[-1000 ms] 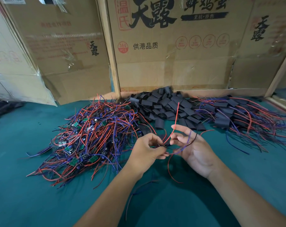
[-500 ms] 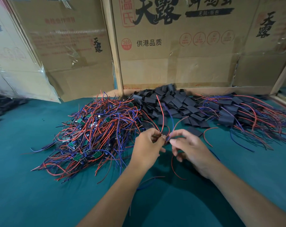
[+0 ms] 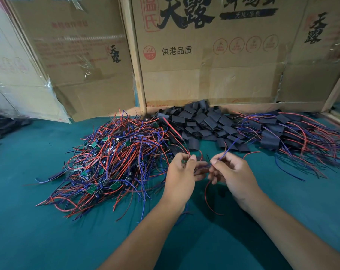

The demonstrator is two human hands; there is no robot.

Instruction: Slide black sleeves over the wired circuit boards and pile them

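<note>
A tangled heap of green circuit boards with red and blue wires (image 3: pixel 110 164) lies left of centre on the teal table. Behind my hands sits a mound of loose black sleeves (image 3: pixel 202 123). To the right lies a pile of sleeved boards (image 3: pixel 282 131) with wires trailing out. My left hand (image 3: pixel 181 178) grips one wired board (image 3: pixel 201 169), mostly hidden between my fingers, and its red wire rises past my thumb. My right hand (image 3: pixel 231 172) pinches that board's wires beside the left hand, a blue wire sticking up from the fingers.
Cardboard boxes (image 3: pixel 214 55) form a wall along the back of the table. A wooden post (image 3: pixel 134 55) stands between two of them. Dark items (image 3: pixel 1 129) lie at the far left edge. Teal cloth (image 3: pixel 48 240) covers the near part of the table.
My right hand has turned from palm-up and open to curled over, pinching the wires close to my left hand. The long red wire now leans up to the left.
</note>
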